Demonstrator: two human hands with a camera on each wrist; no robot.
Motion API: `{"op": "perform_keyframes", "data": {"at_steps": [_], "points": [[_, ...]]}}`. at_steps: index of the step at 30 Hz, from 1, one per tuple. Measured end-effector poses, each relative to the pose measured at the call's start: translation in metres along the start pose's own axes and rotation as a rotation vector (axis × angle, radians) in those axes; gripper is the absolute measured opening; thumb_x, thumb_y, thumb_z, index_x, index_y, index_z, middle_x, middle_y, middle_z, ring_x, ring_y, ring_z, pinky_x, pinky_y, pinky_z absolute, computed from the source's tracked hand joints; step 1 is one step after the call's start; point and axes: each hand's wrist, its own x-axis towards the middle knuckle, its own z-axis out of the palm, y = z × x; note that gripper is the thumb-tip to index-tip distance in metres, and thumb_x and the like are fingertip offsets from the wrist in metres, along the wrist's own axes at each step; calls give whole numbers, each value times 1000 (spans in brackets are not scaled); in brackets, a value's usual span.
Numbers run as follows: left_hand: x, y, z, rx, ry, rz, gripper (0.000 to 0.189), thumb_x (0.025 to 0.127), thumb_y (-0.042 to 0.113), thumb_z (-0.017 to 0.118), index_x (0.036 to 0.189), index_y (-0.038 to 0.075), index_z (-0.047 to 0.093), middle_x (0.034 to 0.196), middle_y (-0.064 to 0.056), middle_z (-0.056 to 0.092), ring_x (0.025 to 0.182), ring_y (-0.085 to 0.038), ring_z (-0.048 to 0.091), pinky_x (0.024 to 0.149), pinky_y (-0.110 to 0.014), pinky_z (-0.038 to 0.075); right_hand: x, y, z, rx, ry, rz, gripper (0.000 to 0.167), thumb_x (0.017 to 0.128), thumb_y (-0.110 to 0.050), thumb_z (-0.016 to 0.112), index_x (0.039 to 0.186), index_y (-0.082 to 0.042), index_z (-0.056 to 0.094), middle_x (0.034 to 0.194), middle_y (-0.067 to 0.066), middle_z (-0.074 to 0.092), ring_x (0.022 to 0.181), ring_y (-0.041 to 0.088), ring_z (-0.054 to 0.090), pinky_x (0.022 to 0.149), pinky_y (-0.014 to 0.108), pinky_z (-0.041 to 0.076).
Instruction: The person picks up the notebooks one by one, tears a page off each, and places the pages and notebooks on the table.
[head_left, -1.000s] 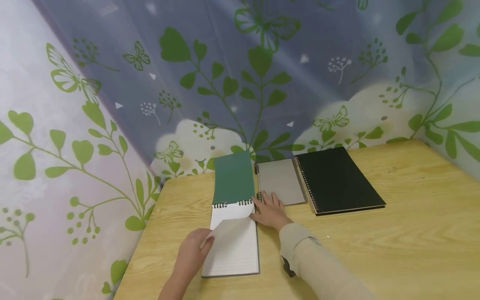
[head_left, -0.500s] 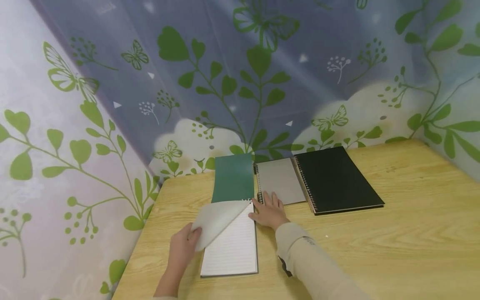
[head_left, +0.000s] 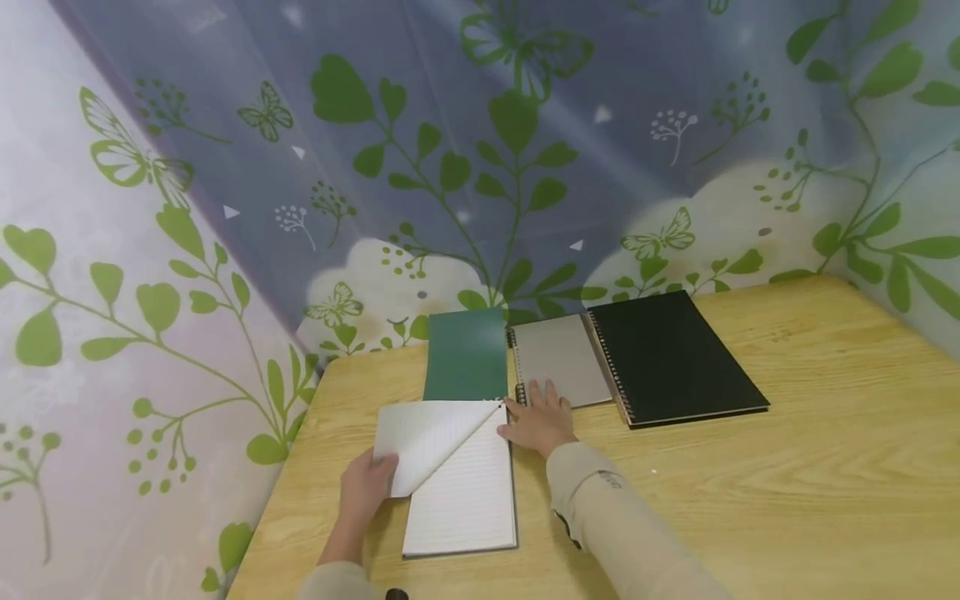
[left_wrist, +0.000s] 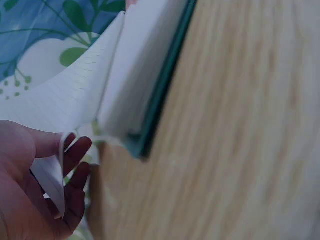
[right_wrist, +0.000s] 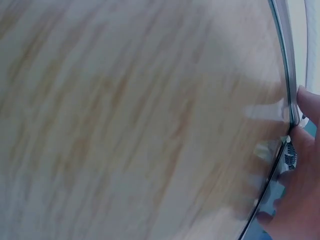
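A top-spiral notepad (head_left: pixel 468 517) with lined white pages lies on the table, its green cover (head_left: pixel 467 354) flipped back toward the wall. My left hand (head_left: pixel 363 485) pinches a loose-edged page (head_left: pixel 412 446) and holds it folded diagonally out to the left. In the left wrist view the thumb and fingers of the left hand (left_wrist: pixel 35 185) close on that sheet's edge, which bends between them. My right hand (head_left: pixel 538 423) rests with fingers spread at the notepad's upper right corner. Its fingertips reach over the lower edge of a grey spiral notebook (head_left: pixel 558 358).
A larger black spiral notebook (head_left: pixel 675 358) lies right of the grey one. The wood-grain table (head_left: pixel 787 500) meets a patterned curtain (head_left: pixel 420 167) at the back and left. A small dark object (head_left: pixel 397 594) shows at the bottom edge.
My left hand has drawn the page left and downward, from a slight curl to a wide diagonal fold. More of the sheet beneath shows. The right hand has stayed nearly in place.
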Motion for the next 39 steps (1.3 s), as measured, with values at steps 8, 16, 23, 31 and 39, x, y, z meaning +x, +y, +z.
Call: {"op": "perform_keyframes", "data": {"at_steps": [8,16,23,31,39], "points": [[8,-2,6,-40,-18,-20,44,93,20,49,127,-7,48,130,-27,49,122,-43,45,101,-52,36,2,0,1,170,46,-35,66,85,-47,54,144,-25,33,155,15,6,141,40,-4,110,59,6],[6,-3,8,-5,-9,-4,43,93,20,49,127,-7,49,129,-26,50,122,-42,46,102,-51,35,0,0,8,194,67,-52,61,90,-51,46,144,-27,32,155,14,7,141,42,-3,110,60,0],[8,-6,4,13,-15,-6,44,93,21,50,126,-8,50,128,-27,50,122,-42,45,102,-51,34,-3,-3,6,165,61,-21,60,90,-55,43,143,-30,32,155,13,5,141,41,-5,111,58,-1],[16,-16,1,31,-109,-52,46,94,23,49,128,-7,47,131,-27,48,123,-42,44,103,-52,33,-2,-3,7,97,33,-6,59,91,-57,39,144,-32,30,156,13,5,141,41,-2,111,58,3],[23,-15,-3,70,-154,-50,49,93,24,49,127,-10,47,130,-30,47,121,-44,45,101,-52,36,-2,-3,6,91,42,6,58,91,-58,38,144,-34,29,156,12,3,141,40,-4,112,56,1]]}}
